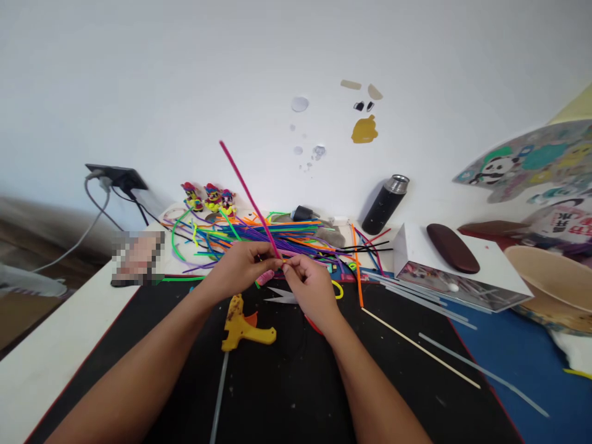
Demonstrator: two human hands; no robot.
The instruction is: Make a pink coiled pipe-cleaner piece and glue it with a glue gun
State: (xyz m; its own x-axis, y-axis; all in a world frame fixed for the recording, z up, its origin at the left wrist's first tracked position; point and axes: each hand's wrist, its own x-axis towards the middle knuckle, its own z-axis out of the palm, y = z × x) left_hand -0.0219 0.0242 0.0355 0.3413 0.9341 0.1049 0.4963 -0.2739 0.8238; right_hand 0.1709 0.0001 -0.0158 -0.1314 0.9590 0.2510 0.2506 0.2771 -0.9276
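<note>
My left hand and my right hand meet above a black mat, both pinched on the lower end of a long pink pipe cleaner that slants up and to the left. A small orange piece shows between the fingertips. Behind the hands lies a heap of several coloured pipe cleaners. A yellow glue gun lies on the mat under my left wrist. Scissors lie partly hidden beneath my right hand.
Three small pipe-cleaner figures stand by the wall. A black flask, a white box with a dark case on it, a thin wooden stick, clear glue sticks and a wall socket with cables are around.
</note>
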